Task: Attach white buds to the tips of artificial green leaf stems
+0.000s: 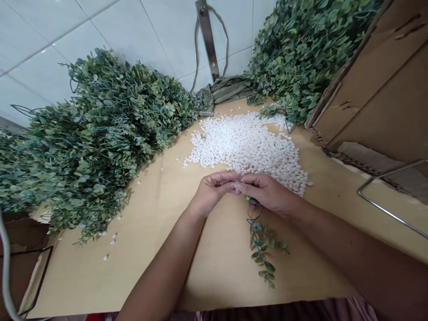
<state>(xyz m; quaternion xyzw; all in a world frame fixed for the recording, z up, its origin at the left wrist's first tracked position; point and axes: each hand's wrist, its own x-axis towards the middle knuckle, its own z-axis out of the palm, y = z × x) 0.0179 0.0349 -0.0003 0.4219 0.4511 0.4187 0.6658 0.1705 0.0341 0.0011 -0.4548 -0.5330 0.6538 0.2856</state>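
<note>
Smooth tan surface [154,263], bushy green foliage [110,120] heaped left, white pellets [240,142] scattered ahead! Right hand [267,191], fingers pinching a round-leaved sprig [259,243] trailing below; left hand [207,191], fingers closed on a tiny whitish piece [237,183].

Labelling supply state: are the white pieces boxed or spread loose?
Spread loose: the white pieces lie across the tan surface, strays near the left foliage.

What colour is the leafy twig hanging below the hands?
The leafy twig is green; it shows best in the head view.
</note>
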